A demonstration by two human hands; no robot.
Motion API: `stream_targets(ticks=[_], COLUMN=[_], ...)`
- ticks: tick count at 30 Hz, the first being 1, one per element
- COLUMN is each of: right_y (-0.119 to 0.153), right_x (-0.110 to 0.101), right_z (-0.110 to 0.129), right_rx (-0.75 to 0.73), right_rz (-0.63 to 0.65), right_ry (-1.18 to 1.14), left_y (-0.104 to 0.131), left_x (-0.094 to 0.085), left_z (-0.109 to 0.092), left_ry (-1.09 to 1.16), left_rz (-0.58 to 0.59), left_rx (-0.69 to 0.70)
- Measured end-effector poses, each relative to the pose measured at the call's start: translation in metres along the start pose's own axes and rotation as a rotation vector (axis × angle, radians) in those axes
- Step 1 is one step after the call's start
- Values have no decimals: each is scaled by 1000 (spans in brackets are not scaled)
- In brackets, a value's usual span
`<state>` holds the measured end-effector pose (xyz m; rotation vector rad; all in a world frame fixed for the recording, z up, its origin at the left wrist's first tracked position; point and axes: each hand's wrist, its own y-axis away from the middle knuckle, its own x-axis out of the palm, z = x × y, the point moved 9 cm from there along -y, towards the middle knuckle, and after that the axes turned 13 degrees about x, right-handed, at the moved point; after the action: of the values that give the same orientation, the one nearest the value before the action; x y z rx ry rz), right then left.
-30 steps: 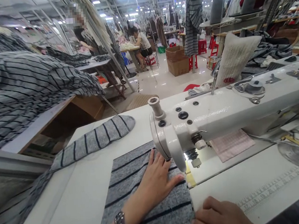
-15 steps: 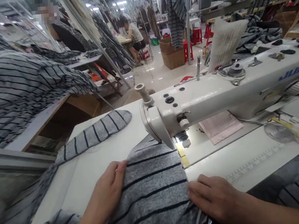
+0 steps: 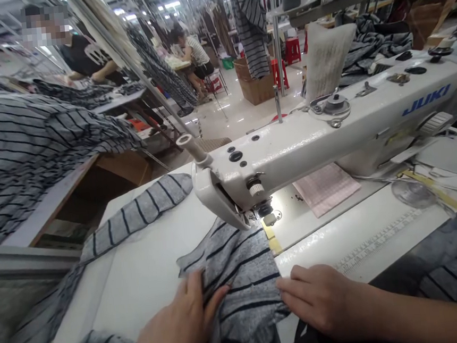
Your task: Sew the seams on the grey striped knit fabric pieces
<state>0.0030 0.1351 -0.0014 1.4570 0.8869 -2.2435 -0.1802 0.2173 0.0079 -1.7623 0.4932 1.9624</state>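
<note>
A grey fabric with dark stripes (image 3: 241, 277) runs from the bottom centre up to the needle area of a white sewing machine (image 3: 289, 139). My left hand (image 3: 181, 314) rests on the fabric's left part, thumb and fingers apart, with the cloth bunched beside them. At the fabric's right edge, my right hand (image 3: 319, 297) pinches the cloth with its fingers closed together. The needle itself is hidden behind the machine's head.
Another striped piece (image 3: 143, 208) lies at the table's left. A pink cloth (image 3: 326, 187) sits under the machine arm. Striped fabric (image 3: 29, 141) is heaped at the far left. Two people, a cardboard box (image 3: 259, 86) and red stools (image 3: 279, 73) are beyond.
My left hand has moved right and spread its thumb, and the fabric's left edge has folded and bunched inward. My right hand stays at the right edge. The view has shifted slightly.
</note>
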Motion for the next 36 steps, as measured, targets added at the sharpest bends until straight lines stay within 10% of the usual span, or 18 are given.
stream_targets(ticks=[5,8,16,23,31,36], right_y=[-1,2,0,1,2,2], right_x=[-2,-7,-19,0,-3,-8], right_z=[-15,-20,-2,4,8,10], right_rx=[155,229,168,-64,-196,-131], right_rz=[-78,-187,-270,-94,53,-207], right_ry=[-238,-369,-282,-65,22,32], left_y=[6,8,28,-4,-32,-30], left_x=[-37,-22,2,-20,25,34], left_z=[-90,-119,-117,-107,-74,-97], left_ry=[44,53,98,370,235,90], left_rz=[-408,-442,-611,-313,-369,-271], left_rx=[511,464,384,606,203,426])
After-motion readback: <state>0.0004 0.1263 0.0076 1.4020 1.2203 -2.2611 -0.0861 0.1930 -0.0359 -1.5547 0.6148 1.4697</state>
